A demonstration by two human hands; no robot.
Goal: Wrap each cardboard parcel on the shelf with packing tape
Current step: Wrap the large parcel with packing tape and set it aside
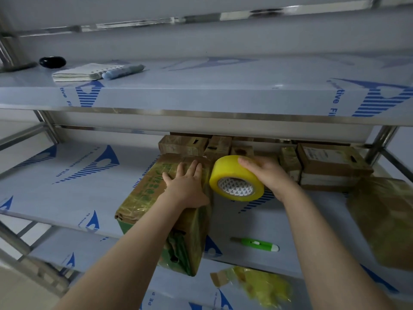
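Observation:
A long cardboard parcel (147,193) with green print and shiny tape on it lies on the middle shelf (67,175), its near end sticking out over the shelf's front edge. My left hand (185,184) presses flat on its top with straight fingers. Just right of it, my right hand (266,173) grips a yellow roll of packing tape (234,177), held in the air close to the parcel's right side. Several smaller cardboard parcels (330,164) are stacked at the back of the same shelf.
A green utility knife (257,244) lies on the shelf in front of the roll. Another taped parcel (384,220) sits at the right edge. Crumpled yellow tape scraps (259,285) lie on the lower shelf. The upper shelf holds a notepad (85,71), a pen and a black object (52,61).

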